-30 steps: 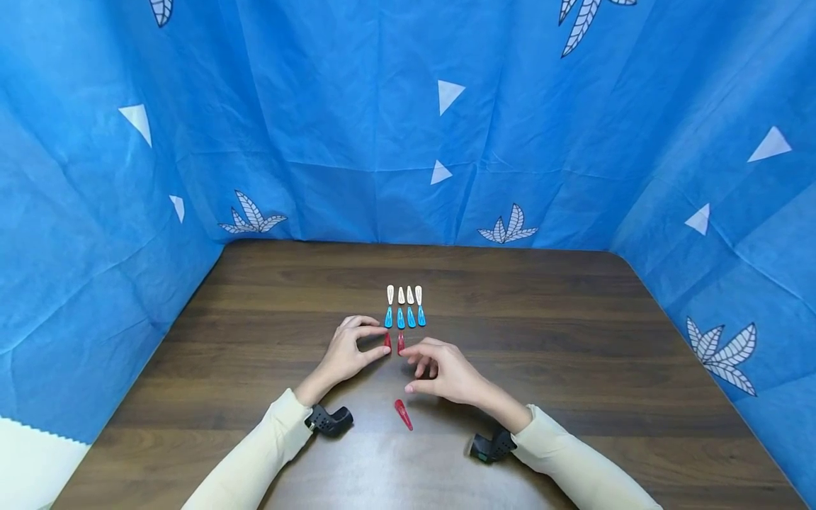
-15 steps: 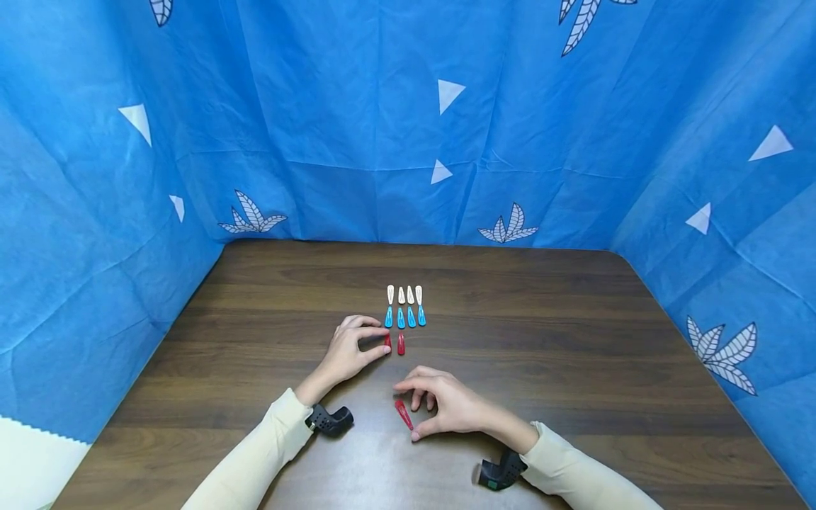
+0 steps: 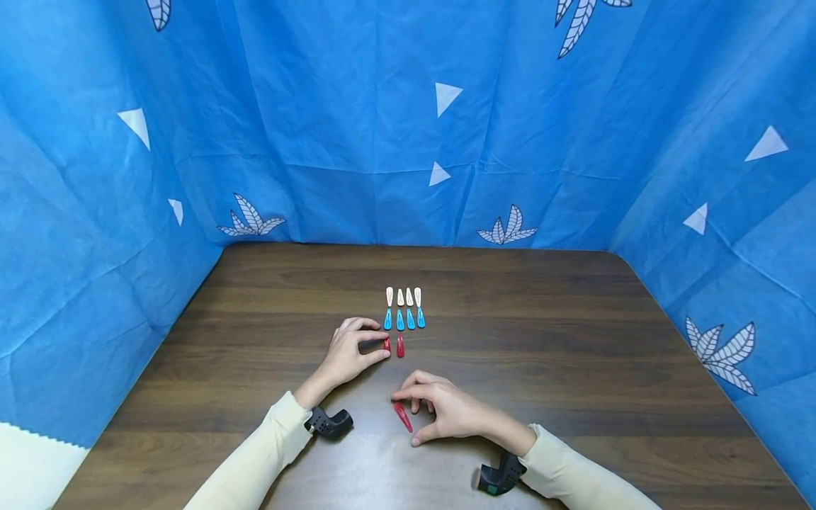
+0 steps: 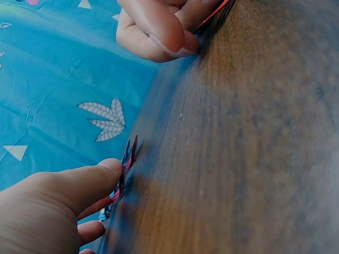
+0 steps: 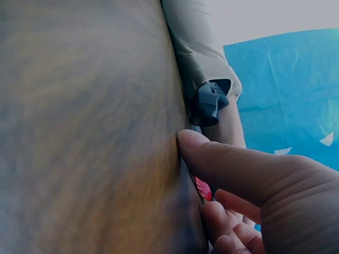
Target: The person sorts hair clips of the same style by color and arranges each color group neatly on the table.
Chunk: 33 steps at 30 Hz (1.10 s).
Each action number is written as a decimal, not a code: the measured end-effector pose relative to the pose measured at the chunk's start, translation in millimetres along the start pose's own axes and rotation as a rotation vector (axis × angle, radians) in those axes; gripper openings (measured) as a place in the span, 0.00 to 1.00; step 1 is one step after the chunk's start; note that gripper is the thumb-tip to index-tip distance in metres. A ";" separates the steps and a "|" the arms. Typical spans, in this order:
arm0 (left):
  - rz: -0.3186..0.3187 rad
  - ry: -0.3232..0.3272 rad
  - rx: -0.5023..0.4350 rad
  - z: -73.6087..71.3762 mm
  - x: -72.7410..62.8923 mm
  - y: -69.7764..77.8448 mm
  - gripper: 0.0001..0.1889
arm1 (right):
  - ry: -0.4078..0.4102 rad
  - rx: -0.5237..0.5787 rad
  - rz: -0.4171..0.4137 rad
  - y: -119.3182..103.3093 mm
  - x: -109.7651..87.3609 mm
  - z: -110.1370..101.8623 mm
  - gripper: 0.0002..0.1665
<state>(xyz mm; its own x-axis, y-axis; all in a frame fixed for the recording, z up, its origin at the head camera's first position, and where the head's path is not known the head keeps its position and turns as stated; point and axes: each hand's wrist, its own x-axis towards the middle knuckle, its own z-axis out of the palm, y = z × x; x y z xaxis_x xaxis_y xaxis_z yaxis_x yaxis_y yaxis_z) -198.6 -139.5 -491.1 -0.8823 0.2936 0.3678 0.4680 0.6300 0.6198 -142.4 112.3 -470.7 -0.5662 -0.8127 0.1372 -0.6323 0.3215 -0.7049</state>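
My left hand [image 3: 347, 353] pinches a red snap hair clip [image 3: 387, 345] lengthwise on the table, index finger at its far end and thumb at its near end. Just to the right lies a second red hair clip [image 3: 400, 346]. Closer to me a third red hair clip [image 3: 403, 417] lies tilted on the wood. Around it, index finger near one end and thumb near the other, my right hand [image 3: 446, 409] is spread without gripping it. The right wrist view shows this clip [image 5: 203, 188] partly hidden, between thumb and fingers.
Beyond the red clips stands a row of several blue hair clips [image 3: 400, 320], with a row of several white clips [image 3: 400, 297] behind them. The brown wooden table [image 3: 542, 319] ends at a blue patterned curtain [image 3: 382, 142] on the far side and both flanks.
My right hand has left the second red clip, come toward me and lowered around the loose red clip. The left hand has stayed on its clip.
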 end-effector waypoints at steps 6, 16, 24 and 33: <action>0.005 0.002 0.006 1.4 0.1 -0.7 0.15 | -0.003 -0.014 0.007 -1.3 -0.5 0.8 0.37; 0.000 -0.002 0.003 1.6 0.0 -0.3 0.15 | -0.003 -0.056 -0.013 -3.6 -1.2 0.9 0.34; -0.009 -0.004 0.001 1.6 0.4 0.1 0.15 | 0.001 -0.066 -0.018 -1.8 -1.0 1.5 0.30; 0.000 0.000 0.009 1.5 0.0 1.2 0.15 | 0.017 -0.067 -0.010 -1.8 -1.6 3.2 0.28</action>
<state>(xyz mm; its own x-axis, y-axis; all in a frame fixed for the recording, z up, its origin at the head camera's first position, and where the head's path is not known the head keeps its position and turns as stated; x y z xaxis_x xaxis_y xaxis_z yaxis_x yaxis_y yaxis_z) -198.1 -137.7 -491.5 -0.8821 0.2935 0.3684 0.4679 0.6360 0.6137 -138.7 111.5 -471.9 -0.5683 -0.8078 0.1565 -0.6719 0.3457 -0.6550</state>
